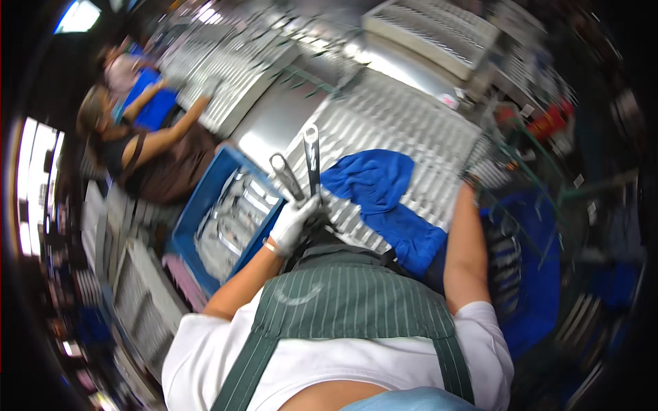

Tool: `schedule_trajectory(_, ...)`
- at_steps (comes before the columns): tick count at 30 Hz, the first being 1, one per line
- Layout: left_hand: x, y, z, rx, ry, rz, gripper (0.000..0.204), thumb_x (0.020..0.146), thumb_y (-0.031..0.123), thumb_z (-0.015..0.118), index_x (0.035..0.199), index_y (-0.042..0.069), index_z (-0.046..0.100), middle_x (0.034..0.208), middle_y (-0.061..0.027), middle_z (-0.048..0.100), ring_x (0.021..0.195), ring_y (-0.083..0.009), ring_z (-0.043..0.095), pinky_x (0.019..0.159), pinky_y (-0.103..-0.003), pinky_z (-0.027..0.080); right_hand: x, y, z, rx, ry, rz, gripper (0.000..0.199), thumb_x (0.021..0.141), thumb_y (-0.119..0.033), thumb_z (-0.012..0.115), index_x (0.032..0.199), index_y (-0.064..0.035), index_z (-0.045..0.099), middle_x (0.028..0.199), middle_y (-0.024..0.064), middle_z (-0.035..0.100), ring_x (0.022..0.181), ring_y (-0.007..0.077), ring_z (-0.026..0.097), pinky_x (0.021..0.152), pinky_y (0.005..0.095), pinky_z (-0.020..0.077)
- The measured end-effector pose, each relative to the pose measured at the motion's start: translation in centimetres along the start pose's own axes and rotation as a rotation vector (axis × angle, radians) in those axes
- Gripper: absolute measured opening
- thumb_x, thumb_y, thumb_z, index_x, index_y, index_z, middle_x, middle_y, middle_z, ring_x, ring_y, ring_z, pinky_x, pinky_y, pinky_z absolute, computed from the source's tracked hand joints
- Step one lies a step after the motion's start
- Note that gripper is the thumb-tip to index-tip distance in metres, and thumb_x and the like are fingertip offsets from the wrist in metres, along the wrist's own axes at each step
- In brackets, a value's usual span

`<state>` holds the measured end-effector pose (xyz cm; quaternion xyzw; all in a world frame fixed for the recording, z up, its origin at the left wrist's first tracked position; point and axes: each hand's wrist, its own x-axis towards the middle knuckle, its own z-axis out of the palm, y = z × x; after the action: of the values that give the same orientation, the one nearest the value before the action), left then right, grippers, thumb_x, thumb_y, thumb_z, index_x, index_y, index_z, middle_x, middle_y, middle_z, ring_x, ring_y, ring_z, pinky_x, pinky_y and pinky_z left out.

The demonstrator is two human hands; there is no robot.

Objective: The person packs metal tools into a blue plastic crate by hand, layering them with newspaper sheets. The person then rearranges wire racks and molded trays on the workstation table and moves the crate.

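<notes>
My left hand (295, 222), in a white glove, is closed around two wrench-like metal tools. One, a dark-bodied tool (312, 161), points upward with a hole in its silver end; the other, a greyer tool (286, 177), leans left and also has a holed end. Their lower parts are hidden by my hand and apron. My right hand (471, 180) reaches out to the right beside a green wire rack (510, 147); its fingers are smeared by motion. Between my arms, a crumpled blue cloth (373, 179) lies on the ridged grey surface (384, 109), with more blue cloth (411, 236) nearer to me.
On my left stands a blue bin (184, 229) with shiny metal pieces and clear plastic. A blue crate (538, 288) is at my right. Two people work at the far left, the nearer person (154, 147) reaching toward a ridged tray (236, 89). Another ridged tray (432, 34) lies far ahead.
</notes>
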<state>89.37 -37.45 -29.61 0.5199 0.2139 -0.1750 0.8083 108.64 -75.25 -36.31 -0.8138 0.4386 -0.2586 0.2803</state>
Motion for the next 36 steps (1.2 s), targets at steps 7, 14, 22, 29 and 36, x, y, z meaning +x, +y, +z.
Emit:
schedule_trajectory(7, -3.4, -0.9, -1.9, -0.214, 0.218, 0.208, 0.029, 0.093, 0.034, 0.053, 0.104, 0.006, 0.054, 0.082, -0.0015, 0.059, 0.058, -0.0096, 0.055, 0.047, -0.021, 0.040, 6.1, 1.0, 9.0, -0.211, 0.322, -0.716, 0.053, 0.087, -0.041, 0.047, 0.112, 0.0045, 0.056, 0.109, 0.0240, 0.059, 0.103, 0.0413, 0.054, 0.087, 0.0546, 0.0405)
schedule_trajectory(14, -7.1, -2.9, -4.8, -0.455, 0.412, 0.302, 0.033, 0.092, 0.035, 0.055, 0.102, 0.003, 0.056, 0.086, -0.0078, 0.062, 0.065, -0.0104, 0.058, 0.049, -0.021, 0.044, -1.8, -5.3, 7.1, 0.493, -0.568, -0.235, 0.051, 0.090, -0.034, 0.055, 0.116, 0.0091, 0.051, 0.111, 0.0204, 0.059, 0.095, 0.0316, 0.058, 0.083, 0.0374, 0.0462)
schedule_trajectory(22, -13.3, -0.2, -21.0, -0.115, 0.993, 0.403, 0.021, 0.093, 0.028, 0.055, 0.095, 0.010, 0.065, 0.068, 0.0031, 0.057, 0.040, -0.0052, 0.040, 0.035, -0.020, 0.030, -20.8, -3.6, -0.2, 0.508, -1.521, -0.013, 0.046, 0.094, -0.044, 0.049, 0.111, -0.0023, 0.054, 0.065, 0.0029, 0.050, 0.049, 0.0095, 0.048, 0.043, 0.0236, 0.0401)
schedule_trajectory(29, -13.3, -6.8, -39.4, -0.146, 1.006, -0.002, 0.022, 0.091, 0.027, 0.056, 0.097, 0.009, 0.067, 0.072, -0.0051, 0.065, 0.046, -0.0146, 0.056, 0.040, -0.027, 0.043, -26.8, -4.4, -0.6, 0.322, -1.589, -0.279, 0.042, 0.095, -0.041, 0.045, 0.105, -0.0011, 0.055, 0.064, 0.0036, 0.053, 0.052, 0.0104, 0.049, 0.048, 0.0241, 0.0404)
schedule_trajectory(36, -10.5, -13.1, -44.3, -0.194, 0.797, -0.257, 0.023, 0.080, 0.027, 0.072, 0.085, 0.005, 0.067, 0.073, -0.0043, 0.064, 0.054, -0.0158, 0.056, 0.047, -0.034, 0.043, -29.9, -5.6, -0.1, 0.279, -1.426, -0.273, 0.042, 0.096, -0.042, 0.043, 0.103, -0.0031, 0.055, 0.067, 0.0043, 0.054, 0.054, 0.0113, 0.050, 0.050, 0.0251, 0.0434)
